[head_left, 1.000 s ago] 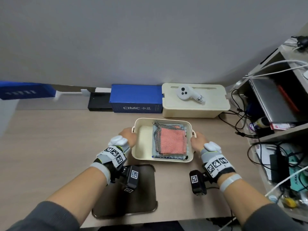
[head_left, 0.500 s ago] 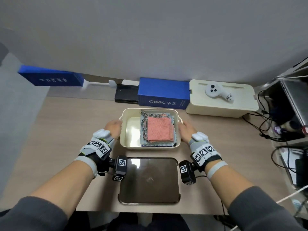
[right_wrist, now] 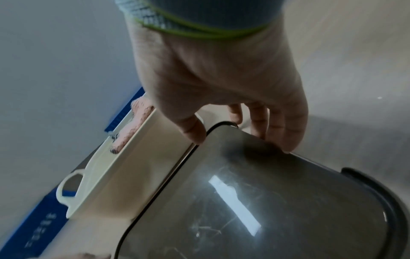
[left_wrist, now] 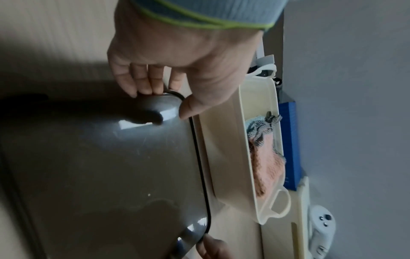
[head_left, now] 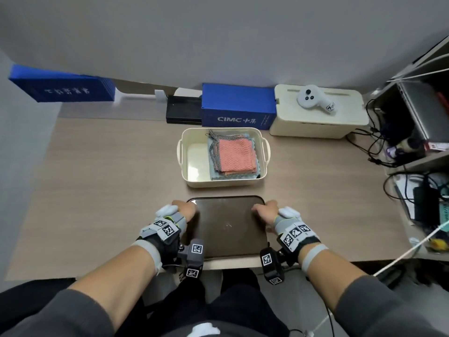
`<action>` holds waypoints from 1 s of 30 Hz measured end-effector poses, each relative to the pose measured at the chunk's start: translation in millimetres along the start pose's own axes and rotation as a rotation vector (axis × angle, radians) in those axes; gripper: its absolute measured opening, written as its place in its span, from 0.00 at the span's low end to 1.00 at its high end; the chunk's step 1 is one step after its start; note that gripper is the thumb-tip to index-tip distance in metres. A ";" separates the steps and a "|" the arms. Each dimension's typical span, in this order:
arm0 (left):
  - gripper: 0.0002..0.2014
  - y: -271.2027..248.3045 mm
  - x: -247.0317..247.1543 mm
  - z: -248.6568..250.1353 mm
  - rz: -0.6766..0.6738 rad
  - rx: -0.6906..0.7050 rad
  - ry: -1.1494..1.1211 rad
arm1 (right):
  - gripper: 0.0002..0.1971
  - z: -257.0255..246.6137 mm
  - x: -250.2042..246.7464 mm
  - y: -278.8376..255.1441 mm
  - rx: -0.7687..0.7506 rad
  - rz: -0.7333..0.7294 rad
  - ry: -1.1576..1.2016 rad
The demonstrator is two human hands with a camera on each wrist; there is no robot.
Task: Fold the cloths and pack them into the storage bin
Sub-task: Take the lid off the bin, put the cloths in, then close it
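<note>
The cream storage bin point(head_left: 223, 184) stands mid-table with its top uncovered. Inside, on its right side, lies a stack of folded cloths point(head_left: 237, 155): a pink one on top, a black-and-white mesh one and a light blue one below. The same bin point(left_wrist: 224, 157) and pink cloth point(left_wrist: 266, 166) show in the left wrist view. A dark glossy lid point(head_left: 228, 227) lies in front of the bin. My left hand point(head_left: 184, 210) grips the lid's far left corner, thumb on the far edge point(left_wrist: 163, 102). My right hand point(head_left: 266, 211) grips the far right corner point(right_wrist: 240, 140).
Against the wall stand a blue box point(head_left: 238, 107), a black box point(head_left: 183, 110) and a cream case point(head_left: 318, 117) with a white controller point(head_left: 313, 98) on it. Shelves with cables point(head_left: 401, 147) fill the right side. The lid's near edge is close to the table's front edge.
Both hands have let go of the bin's side handles and drawn back to the dark lid's far corners. The bin now stands farther from me, nearer the blue box.
</note>
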State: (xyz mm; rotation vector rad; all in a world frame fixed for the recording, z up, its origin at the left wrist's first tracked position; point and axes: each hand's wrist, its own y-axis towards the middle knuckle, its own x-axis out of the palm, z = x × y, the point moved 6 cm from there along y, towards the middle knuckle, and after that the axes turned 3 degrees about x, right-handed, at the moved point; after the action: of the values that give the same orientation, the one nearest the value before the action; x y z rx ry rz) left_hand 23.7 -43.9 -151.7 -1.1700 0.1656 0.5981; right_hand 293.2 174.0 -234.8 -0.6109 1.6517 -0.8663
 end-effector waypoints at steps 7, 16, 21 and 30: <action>0.18 -53.7 -2.3 58.3 0.017 0.319 -0.013 | 0.42 -1.8 -75.3 -85.8 -0.121 0.113 0.235; 0.10 -152.7 -69.1 176.9 -0.372 0.866 -0.383 | 0.28 -40.0 -185.1 -227.9 -0.194 0.193 0.990; 0.15 -160.7 -96.9 187.8 -0.401 1.053 -0.334 | 0.15 -61.7 -176.0 -236.7 -0.196 -0.003 0.926; 0.18 -140.2 -130.1 166.3 -0.317 1.281 -0.415 | 0.04 -93.1 -147.1 -218.8 -0.219 -0.077 0.910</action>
State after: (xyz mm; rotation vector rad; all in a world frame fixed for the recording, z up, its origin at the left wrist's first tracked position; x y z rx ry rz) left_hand -41.7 23.7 83.6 0.1799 -0.0142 0.3157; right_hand 229.5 177.7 37.5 -0.4439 2.5790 -1.1151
